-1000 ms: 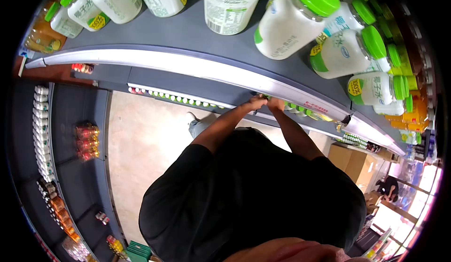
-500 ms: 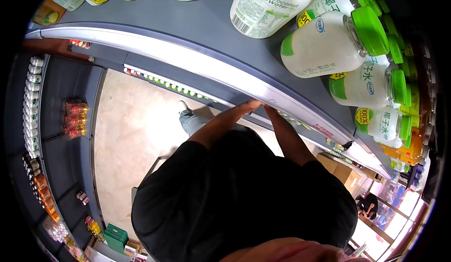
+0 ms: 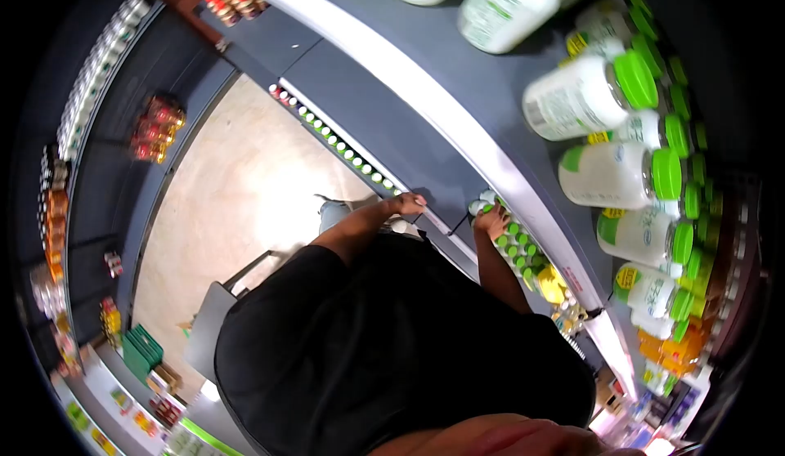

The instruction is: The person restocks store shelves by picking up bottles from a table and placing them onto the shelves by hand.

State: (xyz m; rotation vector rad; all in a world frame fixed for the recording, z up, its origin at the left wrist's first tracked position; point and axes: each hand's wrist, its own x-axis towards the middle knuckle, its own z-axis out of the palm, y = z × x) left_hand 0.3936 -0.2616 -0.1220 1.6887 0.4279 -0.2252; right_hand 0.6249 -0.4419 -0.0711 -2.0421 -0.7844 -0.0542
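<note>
The hands have moved apart: the left hand (image 3: 406,203) now lies at the middle shelf's (image 3: 368,113) front edge, fingers curled, hold unclear, while the right hand (image 3: 492,222) touches green-capped bottles (image 3: 522,240) grouped toward that edge's right end, grip hidden. Many already stand there; what is left does not show.

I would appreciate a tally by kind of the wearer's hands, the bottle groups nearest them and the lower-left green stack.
Hands (left hand, right hand): 2
Bottle groups (bottle row, bottle cluster): 2
Green stack: 1
Total: 5
</note>
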